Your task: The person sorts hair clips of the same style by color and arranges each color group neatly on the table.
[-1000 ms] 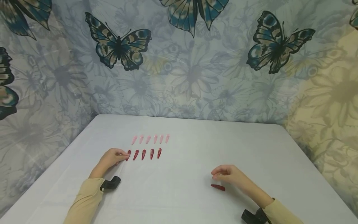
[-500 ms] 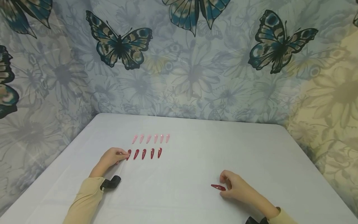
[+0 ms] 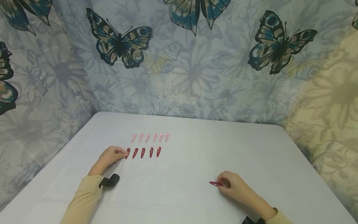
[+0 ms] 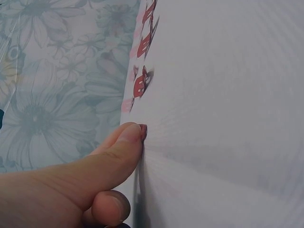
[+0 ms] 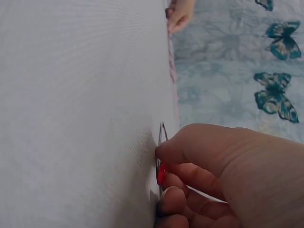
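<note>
- The right hand [image 3: 236, 188] pinches the loose red clip [image 3: 214, 184]; its long axis points left.
- The left hand [image 3: 110, 155] has its fingers curled on the first clip of the red row [image 3: 143, 152].

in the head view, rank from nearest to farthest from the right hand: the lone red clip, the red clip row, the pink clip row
1. lone red clip: pinched in the right hand, near side of the table.
2. red clip row: across the table to the left, by the left hand.
3. pink clip row: just behind the red row, toward the wall.
</note>
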`<state>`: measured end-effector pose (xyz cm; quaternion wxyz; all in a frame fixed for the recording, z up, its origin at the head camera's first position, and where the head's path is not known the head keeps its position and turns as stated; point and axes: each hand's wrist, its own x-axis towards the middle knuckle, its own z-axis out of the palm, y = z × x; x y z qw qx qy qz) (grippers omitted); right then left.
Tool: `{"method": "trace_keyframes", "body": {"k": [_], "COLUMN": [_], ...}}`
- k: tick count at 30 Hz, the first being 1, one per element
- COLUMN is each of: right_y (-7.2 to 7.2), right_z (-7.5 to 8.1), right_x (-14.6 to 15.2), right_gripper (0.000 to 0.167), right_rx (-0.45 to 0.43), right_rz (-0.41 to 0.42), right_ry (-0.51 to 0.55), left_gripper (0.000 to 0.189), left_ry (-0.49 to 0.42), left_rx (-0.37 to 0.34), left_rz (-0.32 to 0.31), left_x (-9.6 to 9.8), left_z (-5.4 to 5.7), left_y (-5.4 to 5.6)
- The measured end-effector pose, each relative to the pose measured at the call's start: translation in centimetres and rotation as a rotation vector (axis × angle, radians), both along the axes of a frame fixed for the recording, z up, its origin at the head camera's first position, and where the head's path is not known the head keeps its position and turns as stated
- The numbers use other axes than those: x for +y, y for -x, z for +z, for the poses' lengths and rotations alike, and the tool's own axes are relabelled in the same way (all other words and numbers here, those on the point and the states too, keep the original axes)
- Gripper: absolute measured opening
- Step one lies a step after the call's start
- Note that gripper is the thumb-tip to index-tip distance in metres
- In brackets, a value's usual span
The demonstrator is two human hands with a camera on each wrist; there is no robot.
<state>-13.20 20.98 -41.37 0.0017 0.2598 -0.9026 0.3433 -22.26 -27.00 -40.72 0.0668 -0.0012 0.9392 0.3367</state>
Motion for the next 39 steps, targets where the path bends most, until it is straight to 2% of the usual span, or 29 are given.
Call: {"method": "trace_keyframes", "body": {"k": [6, 19, 23, 29, 32, 37, 39], "right_y": [-0.1, 0.19, 0.25, 0.36, 0.36, 0.49, 0.64], "right_z": [-0.22, -0.17, -0.34, -0.47, -0.3, 0.24, 0.34], "right_x": [-0.07, -0.2, -0.09, 0.27, 0.4, 0.43, 0.46], "right_gripper": [0.015, 0.014, 0.017, 0.009, 0.008, 0.016, 0.018], "right_rx": [0.017, 0.085, 0.101, 0.117, 0.054, -0.189, -0.258], "right_rz": [-0.034, -0.046, -0.029, 0.027, 0.044, -0.02, -0.043], "right_ry": [-0.006, -0.033, 0.023, 0.148, 0.176, 0.243, 0.275], "left_gripper": [0.02, 0.02, 0.02, 0.019, 0.019, 0.02, 0.02], "left_ry": [-0.004, 0.004, 0.004, -0.008, -0.008, -0.003, -0.006], "left_rx": [-0.004, -0.006, -0.007, -0.006, -0.014, -0.011, -0.005], "left_rz": [0.004, 0.013, 0.009, 0.008, 0.017, 0.01, 0.004], "left_x": [0.13, 0.0, 0.01, 0.03, 0.05, 0.04, -0.02], "left_z": [0.1, 0.15, 0.17, 0.03, -0.01, 0.02, 0.05], "left_y": [0.05, -0.18, -0.18, -0.05, -0.03, -0.04, -0.12]}}
